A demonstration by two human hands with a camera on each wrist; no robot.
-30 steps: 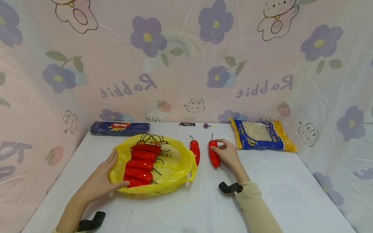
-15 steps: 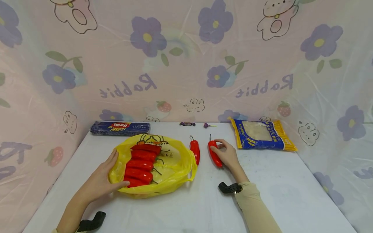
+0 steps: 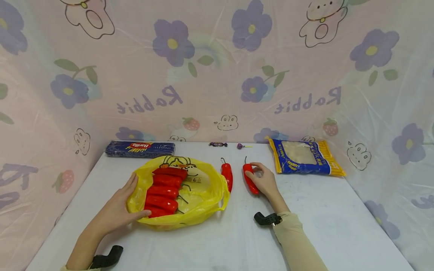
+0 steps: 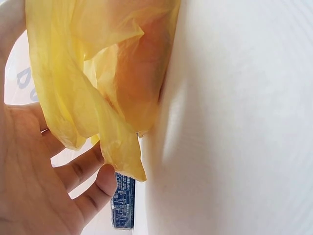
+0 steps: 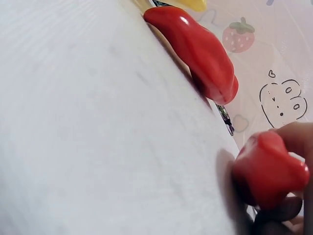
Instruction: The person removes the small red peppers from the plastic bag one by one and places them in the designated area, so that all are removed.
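Observation:
A yellow plastic bag (image 3: 200,201) lies on its side with its mouth open, several red chili peppers (image 3: 162,192) lined up inside it. My left hand (image 3: 113,210) holds the bag's left end, thumb over the rim and fingers along the outside; in the left wrist view the fingers (image 4: 80,169) curve against the yellow film. To the right, my right hand (image 3: 266,182) grips a red chili pepper (image 3: 249,180) between thumb and fingers, low at the table. The right wrist view shows this pepper (image 5: 269,169) end-on. Another red pepper (image 3: 226,175) lies between it and the bag.
A blue spaghetti pack (image 3: 140,149) lies behind the bag. Along the back edge are a wrapped candy (image 3: 218,144) and a lollipop (image 3: 240,146). At the back right rests a blue and yellow food packet (image 3: 301,157). A patterned curtain (image 3: 210,82) encloses the white table (image 3: 217,244).
The pepper in my right hand has tilted slightly, its stem swinging left and its lower end right. My left hand and the bag have stayed put.

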